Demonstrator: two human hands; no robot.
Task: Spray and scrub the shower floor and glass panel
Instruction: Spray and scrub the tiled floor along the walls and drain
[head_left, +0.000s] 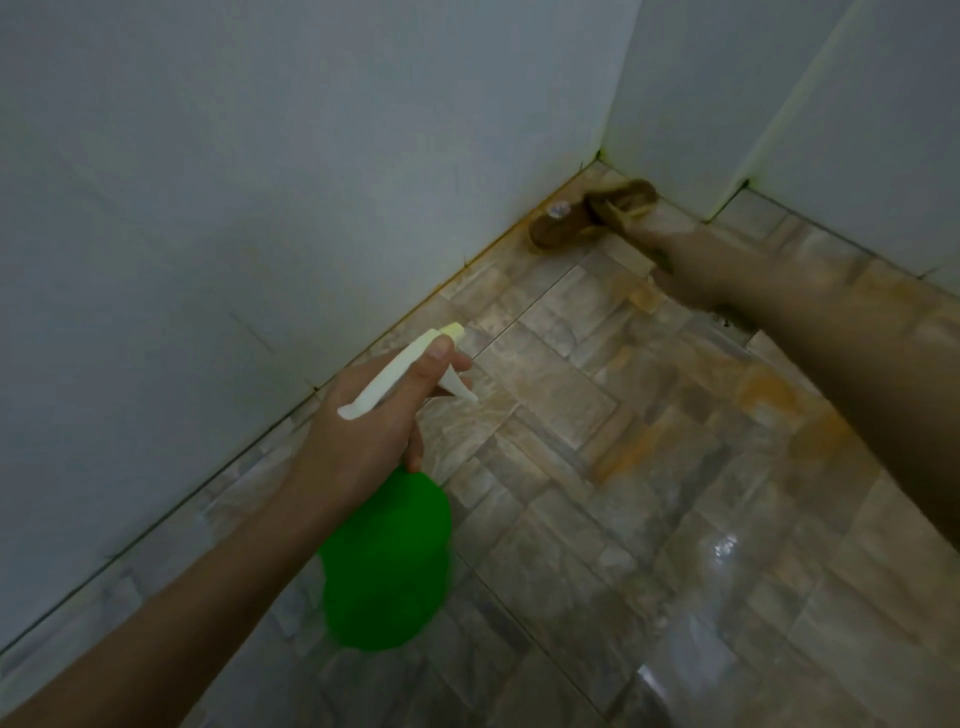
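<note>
Green is the colour to watch: the green plastic spray bottle (387, 561) hangs at lower centre, and the left hand (363, 431) is wrapped round its neck with a finger curled over the white trigger head (405, 374). The bottle's long axis runs from lower left to upper right, so the nozzle aims up the frame along the foot of the pale wall (260, 182). That line leads straight to the far corner at upper right, and that's where the action is. The right hand (696, 270) is stretched out there, well ahead of the left, and looks closed on the near end of a brown scrubbing tool (587, 221). It's blurred, so I can't make out the fingers. The tool lies on the grey-and-tan stone-pattern tile floor (571, 467), hard against the wall's base. Orange staining (763, 387) sits just below the right forearm. The right hand is clearly nearer the corner, and the sprayer would be firing across open tile towards it. No glass panel I can identify.
</note>
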